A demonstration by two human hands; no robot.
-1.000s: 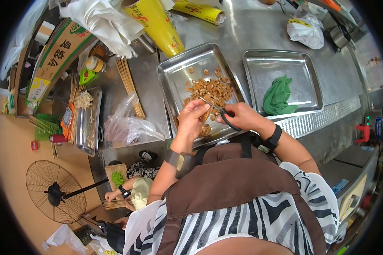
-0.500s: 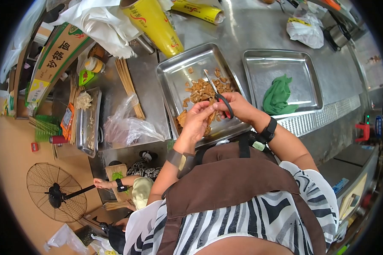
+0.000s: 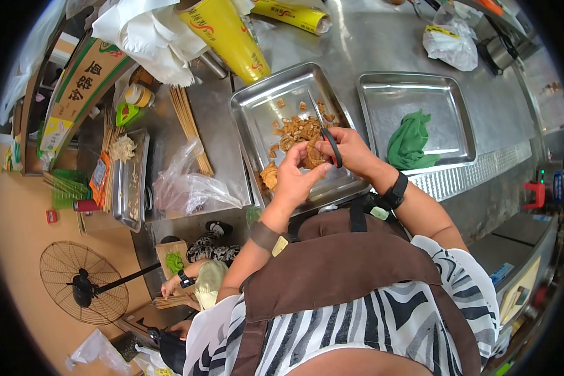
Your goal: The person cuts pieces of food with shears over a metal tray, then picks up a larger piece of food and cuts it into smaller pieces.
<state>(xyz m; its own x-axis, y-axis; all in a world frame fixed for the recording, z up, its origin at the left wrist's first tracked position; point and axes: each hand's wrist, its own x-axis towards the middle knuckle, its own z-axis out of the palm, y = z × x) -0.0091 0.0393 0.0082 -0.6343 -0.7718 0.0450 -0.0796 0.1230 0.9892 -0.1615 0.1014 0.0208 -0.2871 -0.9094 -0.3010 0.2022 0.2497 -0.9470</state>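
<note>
Over the near part of a metal tray (image 3: pixel 247 106), my left hand (image 3: pixel 292 183) is closed round a brown, wrinkled piece of food (image 3: pixel 313 155), its thumb stretched along the near side. My right hand (image 3: pixel 351 152) holds scissors (image 3: pixel 332 145) with black handles, their blades pointing away from me over the tray. Its thumb touches the same brown piece. Small cut brown bits (image 3: pixel 297 133) lie heaped in the tray under the blades. A larger uncut-looking piece (image 3: pixel 269 176) rests by the tray's left side, near my left wrist.
To the right a second tray (image 3: pixel 373 94) holds a green cloth (image 3: pixel 410 141). Left of my tray lie wooden skewers (image 3: pixel 190 128) and a clear plastic bag (image 3: pixel 191 182). Yellow rolls (image 3: pixel 229 41) stand behind. Another person's hand (image 3: pixel 169 288) works at lower left near a fan (image 3: pixel 83 285).
My left hand has turned, its thumb now apart from my right fingers, and the brown piece shows more. The scissors have swung slightly right. The other person's hand has moved down and right.
</note>
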